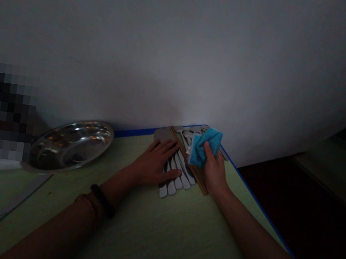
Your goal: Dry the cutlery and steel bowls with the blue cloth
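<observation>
Head view: the left hand (153,166), fingers spread, rests on metal cutlery (179,183) already fanned across the green tabletop (178,236) beside wooden chopsticks (198,179). The right hand (217,174) pinches a folded blue cloth (201,152). Which pieces are clean cannot be determined.

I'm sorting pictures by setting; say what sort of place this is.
Probably a kitchen or dining area, though whether home or eatery I cannot tell: cutlery and chopsticks lie on a green table, and a shiny metal bowl sits nearby.
</observation>
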`<action>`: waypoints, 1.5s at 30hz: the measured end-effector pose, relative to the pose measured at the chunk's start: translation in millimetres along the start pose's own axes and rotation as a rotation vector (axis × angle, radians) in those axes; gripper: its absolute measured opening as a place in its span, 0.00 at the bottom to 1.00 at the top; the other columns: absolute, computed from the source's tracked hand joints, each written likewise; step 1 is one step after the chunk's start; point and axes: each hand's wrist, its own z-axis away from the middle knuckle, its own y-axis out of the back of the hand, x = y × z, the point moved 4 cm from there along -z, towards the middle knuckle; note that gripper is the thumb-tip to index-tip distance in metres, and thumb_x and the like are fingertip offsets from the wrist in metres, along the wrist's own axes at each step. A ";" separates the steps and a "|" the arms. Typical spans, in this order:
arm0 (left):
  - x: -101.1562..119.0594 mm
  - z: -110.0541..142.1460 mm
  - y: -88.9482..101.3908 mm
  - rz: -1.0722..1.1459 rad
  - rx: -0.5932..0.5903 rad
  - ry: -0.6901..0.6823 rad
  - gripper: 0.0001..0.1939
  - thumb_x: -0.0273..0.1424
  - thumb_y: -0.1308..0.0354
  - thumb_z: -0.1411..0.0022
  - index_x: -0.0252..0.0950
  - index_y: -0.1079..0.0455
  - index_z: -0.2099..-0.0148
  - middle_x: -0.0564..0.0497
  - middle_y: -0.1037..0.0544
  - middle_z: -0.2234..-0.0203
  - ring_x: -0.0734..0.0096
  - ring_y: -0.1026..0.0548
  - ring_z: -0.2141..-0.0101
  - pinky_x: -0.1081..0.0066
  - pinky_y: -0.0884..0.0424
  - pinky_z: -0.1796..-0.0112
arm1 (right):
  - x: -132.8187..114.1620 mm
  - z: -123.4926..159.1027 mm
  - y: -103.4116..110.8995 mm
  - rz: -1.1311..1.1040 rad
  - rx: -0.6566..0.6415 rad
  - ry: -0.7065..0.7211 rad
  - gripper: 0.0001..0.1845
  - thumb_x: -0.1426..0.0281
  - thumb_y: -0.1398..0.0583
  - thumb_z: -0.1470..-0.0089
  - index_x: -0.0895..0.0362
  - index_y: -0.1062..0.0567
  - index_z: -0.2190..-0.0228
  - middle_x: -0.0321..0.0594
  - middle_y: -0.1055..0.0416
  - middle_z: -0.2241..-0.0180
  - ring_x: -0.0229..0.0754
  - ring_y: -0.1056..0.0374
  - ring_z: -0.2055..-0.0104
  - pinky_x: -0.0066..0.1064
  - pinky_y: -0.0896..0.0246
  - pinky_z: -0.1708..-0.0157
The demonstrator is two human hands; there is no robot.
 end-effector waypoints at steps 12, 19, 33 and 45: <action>3.0 6.1 9.4 0.001 -0.151 -0.099 0.58 0.65 0.54 0.55 0.29 0.61 0.34 0.34 0.60 0.36 0.51 0.63 0.38 0.50 0.61 0.42 | -2.0 1.6 0.4 -0.016 -0.003 -0.008 0.20 0.51 0.43 0.53 0.56 0.26 0.74 0.36 0.29 0.74 0.38 0.35 0.71 0.30 0.38 0.67; 1.8 5.7 8.1 -0.013 -0.132 -0.117 0.50 0.61 0.57 0.49 0.30 0.58 0.35 0.35 0.58 0.36 0.53 0.60 0.38 0.52 0.61 0.41 | -2.9 1.1 -0.2 -0.010 -0.019 0.015 0.19 0.52 0.43 0.52 0.55 0.26 0.73 0.36 0.30 0.73 0.37 0.36 0.71 0.29 0.39 0.68; -4.4 5.3 9.9 0.118 -0.126 -0.189 0.57 0.62 0.46 0.59 0.38 0.61 0.34 0.41 0.60 0.36 0.49 0.63 0.38 0.46 0.63 0.42 | -4.3 2.7 0.3 -0.016 -0.015 -0.012 0.20 0.51 0.43 0.53 0.56 0.27 0.74 0.35 0.30 0.75 0.37 0.35 0.73 0.30 0.39 0.69; 11.5 0.7 2.2 0.020 -0.058 0.112 0.55 0.64 0.57 0.53 0.27 0.57 0.35 0.34 0.60 0.37 0.46 0.64 0.38 0.47 0.63 0.42 | -4.0 1.2 -0.6 -0.031 -0.028 0.003 0.20 0.52 0.44 0.52 0.56 0.26 0.70 0.36 0.30 0.75 0.38 0.35 0.72 0.30 0.39 0.69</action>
